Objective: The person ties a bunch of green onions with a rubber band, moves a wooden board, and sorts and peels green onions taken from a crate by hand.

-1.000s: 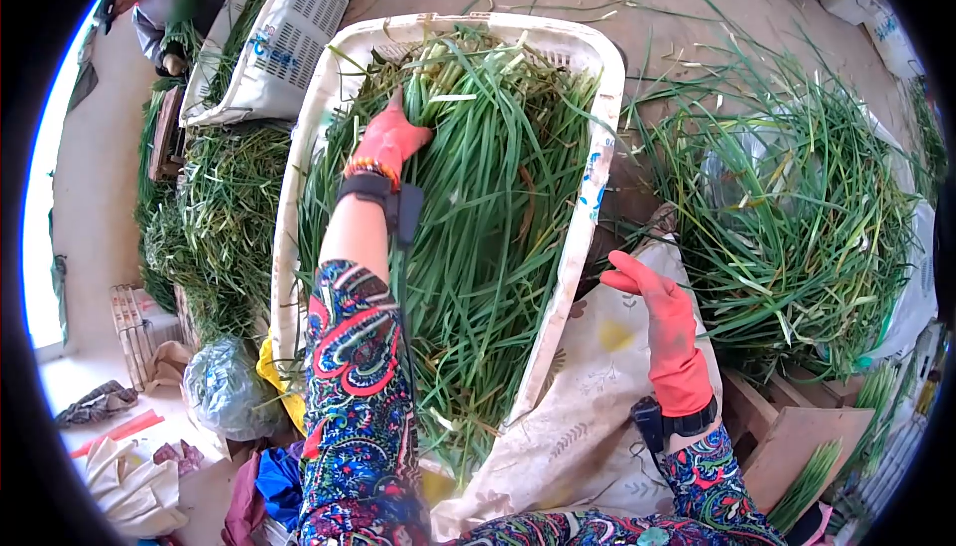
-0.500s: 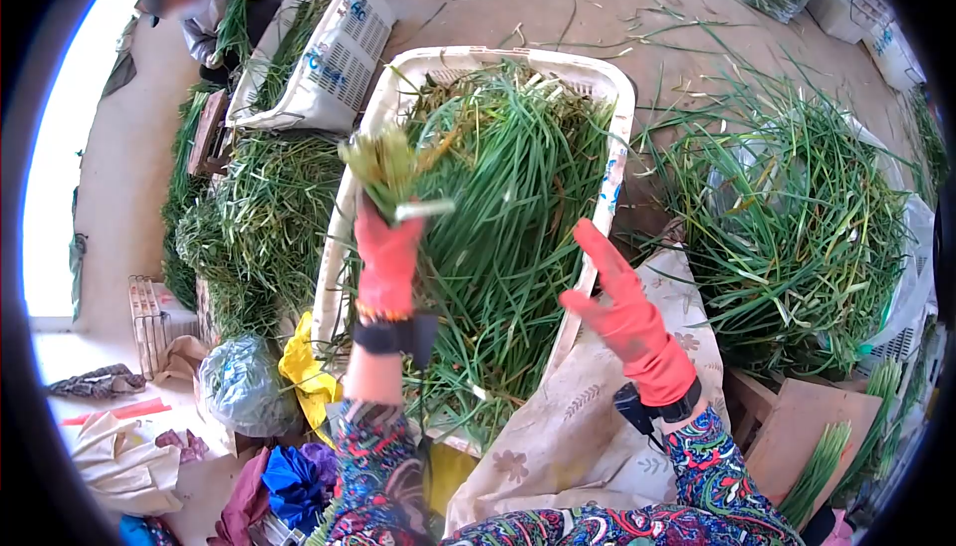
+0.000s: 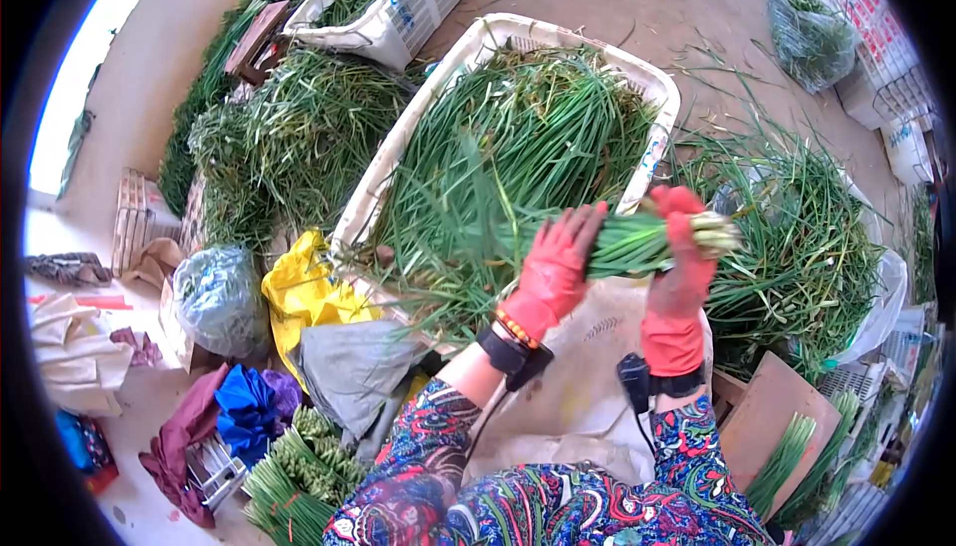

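Our right fingers (image 3: pixel 680 237) grip the bunch (image 3: pixel 637 250) near its pale ends (image 3: pixel 719 233), our left fingers (image 3: pixel 573 235) its leaves, likely to hold it together, with the basket (image 3: pixel 653 151) beyond them.

The person's left hand (image 3: pixel 554 275) slants toward one o'clock, its back showing; the right hand (image 3: pixel 681 297), fingers curled, points toward twelve, the wrists apart.

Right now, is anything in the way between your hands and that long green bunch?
No, nothing I can see: the left hand and right hand both touch the green bunch. Its leafy end stretches over the white crate.
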`<state>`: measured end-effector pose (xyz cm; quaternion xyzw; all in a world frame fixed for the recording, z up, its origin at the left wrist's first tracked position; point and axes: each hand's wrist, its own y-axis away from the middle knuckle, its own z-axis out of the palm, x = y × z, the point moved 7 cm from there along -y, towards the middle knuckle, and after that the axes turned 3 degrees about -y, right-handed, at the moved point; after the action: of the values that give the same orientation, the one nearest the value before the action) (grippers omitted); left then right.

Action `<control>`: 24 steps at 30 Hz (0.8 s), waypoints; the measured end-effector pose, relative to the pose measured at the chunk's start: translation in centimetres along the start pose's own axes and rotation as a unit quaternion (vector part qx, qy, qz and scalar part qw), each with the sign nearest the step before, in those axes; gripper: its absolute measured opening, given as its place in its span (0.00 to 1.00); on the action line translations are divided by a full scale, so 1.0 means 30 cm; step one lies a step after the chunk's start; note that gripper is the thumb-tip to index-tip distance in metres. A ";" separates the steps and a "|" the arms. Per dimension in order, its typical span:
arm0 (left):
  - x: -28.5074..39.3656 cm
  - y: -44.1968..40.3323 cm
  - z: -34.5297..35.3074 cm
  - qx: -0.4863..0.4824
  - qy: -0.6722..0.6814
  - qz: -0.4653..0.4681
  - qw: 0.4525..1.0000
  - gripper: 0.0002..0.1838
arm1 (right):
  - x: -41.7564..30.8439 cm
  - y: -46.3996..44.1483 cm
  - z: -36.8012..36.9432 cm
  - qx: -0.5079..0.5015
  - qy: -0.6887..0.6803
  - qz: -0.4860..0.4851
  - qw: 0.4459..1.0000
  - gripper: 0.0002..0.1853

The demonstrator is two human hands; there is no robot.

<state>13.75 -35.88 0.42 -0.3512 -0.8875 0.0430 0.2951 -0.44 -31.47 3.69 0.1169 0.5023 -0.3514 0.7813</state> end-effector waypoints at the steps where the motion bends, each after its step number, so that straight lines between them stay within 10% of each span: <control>1: -0.048 0.038 -0.002 -0.019 -0.023 -0.015 0.999 0.36 | -0.082 -0.007 0.002 0.003 -0.035 -0.019 0.999 0.16; 8: -0.471 0.417 0.018 -0.237 -0.187 -0.116 0.946 0.35 | -0.843 -0.035 -0.090 0.143 -0.048 -0.323 0.934 0.21; 9: -0.463 0.414 -0.025 -0.267 -0.164 -0.121 0.942 0.34 | -0.984 0.017 0.006 -0.079 0.207 -0.510 0.831 0.26; 12: -0.397 0.336 -0.278 -0.321 -0.038 -0.214 0.922 0.31 | -1.034 0.065 -0.035 -0.028 0.026 -0.405 0.913 0.21; 13: -0.367 0.291 -0.377 -0.227 0.126 -0.237 0.936 0.33 | -1.056 0.117 0.025 -0.078 0.337 -0.538 0.769 0.25; 18: 0.012 0.126 -0.804 -0.020 0.375 0.000 0.927 0.43 | -0.672 0.239 -0.010 -0.027 -0.149 -0.139 0.979 0.22; 22: 0.157 0.174 -0.596 -0.305 0.302 0.108 0.897 0.43 | -0.398 0.454 0.131 -0.072 -0.346 0.165 0.921 0.20; 24: 0.179 0.322 -0.429 -0.441 0.438 -0.074 0.780 0.49 | -0.309 0.530 0.151 -0.111 -0.406 0.267 0.867 0.24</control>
<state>23.54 -26.84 10.91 -0.3574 -0.6074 -0.5338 0.4673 11.05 -18.36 11.14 0.0066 0.1261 -0.0875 0.9881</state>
